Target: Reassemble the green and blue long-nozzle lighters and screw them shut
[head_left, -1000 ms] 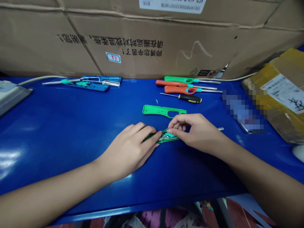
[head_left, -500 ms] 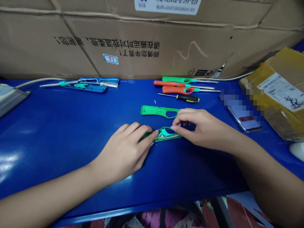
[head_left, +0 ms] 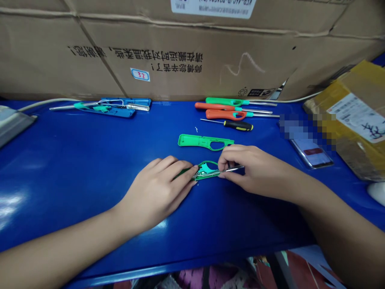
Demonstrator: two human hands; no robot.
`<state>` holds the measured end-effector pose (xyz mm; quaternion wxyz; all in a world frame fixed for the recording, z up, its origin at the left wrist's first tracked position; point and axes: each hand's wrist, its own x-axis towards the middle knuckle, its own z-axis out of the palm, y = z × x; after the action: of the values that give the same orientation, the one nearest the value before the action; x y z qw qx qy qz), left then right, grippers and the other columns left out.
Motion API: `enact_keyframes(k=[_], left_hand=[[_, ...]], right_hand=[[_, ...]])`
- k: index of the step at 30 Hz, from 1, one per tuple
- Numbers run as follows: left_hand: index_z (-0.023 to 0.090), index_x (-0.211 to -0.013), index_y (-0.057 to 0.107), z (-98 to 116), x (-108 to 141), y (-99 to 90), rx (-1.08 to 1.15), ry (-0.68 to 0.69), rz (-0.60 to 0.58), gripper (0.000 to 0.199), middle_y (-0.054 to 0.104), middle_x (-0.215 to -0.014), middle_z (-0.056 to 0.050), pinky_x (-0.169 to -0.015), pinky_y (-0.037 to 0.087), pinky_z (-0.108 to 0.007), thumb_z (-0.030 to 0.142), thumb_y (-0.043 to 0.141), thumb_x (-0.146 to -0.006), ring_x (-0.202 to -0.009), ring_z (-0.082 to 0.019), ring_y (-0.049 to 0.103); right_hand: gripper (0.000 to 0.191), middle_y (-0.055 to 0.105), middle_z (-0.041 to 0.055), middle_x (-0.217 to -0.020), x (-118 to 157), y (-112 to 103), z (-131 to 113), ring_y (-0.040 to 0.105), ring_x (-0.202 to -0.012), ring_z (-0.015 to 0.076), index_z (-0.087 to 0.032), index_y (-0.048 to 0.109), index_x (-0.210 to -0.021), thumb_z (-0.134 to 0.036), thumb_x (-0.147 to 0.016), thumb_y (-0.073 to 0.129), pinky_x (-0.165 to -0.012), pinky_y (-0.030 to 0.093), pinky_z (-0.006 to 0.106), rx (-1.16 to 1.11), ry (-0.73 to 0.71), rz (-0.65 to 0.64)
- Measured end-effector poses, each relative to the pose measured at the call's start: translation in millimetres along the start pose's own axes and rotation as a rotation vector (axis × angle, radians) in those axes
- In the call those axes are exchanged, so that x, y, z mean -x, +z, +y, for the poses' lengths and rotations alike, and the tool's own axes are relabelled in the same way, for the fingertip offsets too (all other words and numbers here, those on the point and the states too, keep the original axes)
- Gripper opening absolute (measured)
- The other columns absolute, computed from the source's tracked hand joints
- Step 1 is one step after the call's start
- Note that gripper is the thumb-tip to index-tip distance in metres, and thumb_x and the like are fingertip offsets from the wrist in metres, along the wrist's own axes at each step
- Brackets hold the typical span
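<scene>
An opened green long-nosed lighter (head_left: 209,175) lies on the blue table, its teal trigger and white wires exposed. My left hand (head_left: 164,188) is closed over the handle end and covers most of it. At the front end, my right hand (head_left: 245,166) pinches the lighter where the metal tube (head_left: 236,168) meets the green shell. Part of that tube shows beneath the right palm. Just beyond my hands, the loose green shell half (head_left: 195,141) rests with its inner side up.
Behind lie a black-and-yellow screwdriver (head_left: 239,125), two orange lighters (head_left: 225,115) and a whole green lighter (head_left: 224,101). An opened blue lighter (head_left: 117,108) is at back left. A phone (head_left: 313,152) and taped parcel (head_left: 357,120) sit right; a large carton (head_left: 168,48) walls the back.
My right hand has shifted down and pinches the front of the lighter, with the metal tube now showing. The left hand keeps its hold, nearly still.
</scene>
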<state>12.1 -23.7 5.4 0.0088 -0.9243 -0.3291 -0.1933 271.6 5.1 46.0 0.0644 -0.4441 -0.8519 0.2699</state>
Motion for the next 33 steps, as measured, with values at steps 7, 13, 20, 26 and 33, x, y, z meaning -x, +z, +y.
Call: enact_keyframes(k=[7, 13, 20, 26, 33], left_hand=[[0.015, -0.125, 0.068, 0.6, -0.4, 0.3, 0.012, -0.006, 0.011, 0.029, 0.073, -0.111, -0.008, -0.075, 0.053, -0.037, 0.025, 0.06, -0.099, -0.091, -0.023, 0.063], [0.015, -0.124, 0.069, 0.8, 0.1, -0.1, 0.002, -0.01, 0.02, 0.029, 0.073, -0.111, -0.008, -0.074, 0.054, -0.038, 0.026, 0.06, -0.099, -0.091, -0.023, 0.063], [0.015, -0.123, 0.07, 1.7, -0.7, 0.2, 0.002, -0.011, 0.026, 0.029, 0.074, -0.11, -0.008, -0.075, 0.054, -0.038, 0.025, 0.061, -0.098, -0.09, -0.023, 0.063], [0.016, -0.124, 0.07, 0.9, -0.5, 0.5, -0.001, -0.013, 0.018, 0.029, 0.074, -0.112, -0.008, -0.075, 0.054, -0.038, 0.026, 0.06, -0.098, -0.09, -0.023, 0.063], [0.018, -0.125, 0.069, 1.8, -1.1, -0.9, 0.0, -0.015, -0.003, 0.03, 0.073, -0.114, -0.007, -0.076, 0.054, -0.038, 0.026, 0.059, -0.099, -0.092, -0.024, 0.063]], right_hand=[[0.004, 0.065, 0.0001, -0.09, -0.5, 1.8, -0.1, 0.056, -0.084, 0.0151, -0.02, 0.064, -0.087, -0.02, -0.09, 0.067, -0.076, 0.041, 0.03, -0.035, 0.033, 0.024], [0.003, 0.064, 0.0008, -0.089, -1.7, 4.4, 0.2, 0.055, -0.079, 0.0145, -0.02, 0.066, -0.092, -0.019, -0.089, 0.067, -0.074, 0.043, 0.029, -0.075, 0.077, 0.044], [0.007, 0.064, 0.0008, -0.087, -3.4, 6.2, -1.1, 0.054, -0.078, 0.0144, -0.02, 0.065, -0.086, -0.018, -0.091, 0.061, -0.073, 0.042, 0.03, -0.09, 0.099, 0.021], [0.01, 0.063, -0.0008, -0.083, -0.5, 0.5, -3.3, 0.054, -0.076, 0.0136, -0.02, 0.064, -0.084, -0.019, -0.093, 0.059, -0.07, 0.042, 0.029, -0.136, 0.102, -0.023], [0.01, 0.064, 0.0012, -0.092, 1.6, -2.9, -0.9, 0.058, -0.084, 0.0149, -0.02, 0.067, -0.086, -0.015, -0.091, 0.06, -0.075, 0.044, 0.03, -0.099, 0.007, -0.046]])
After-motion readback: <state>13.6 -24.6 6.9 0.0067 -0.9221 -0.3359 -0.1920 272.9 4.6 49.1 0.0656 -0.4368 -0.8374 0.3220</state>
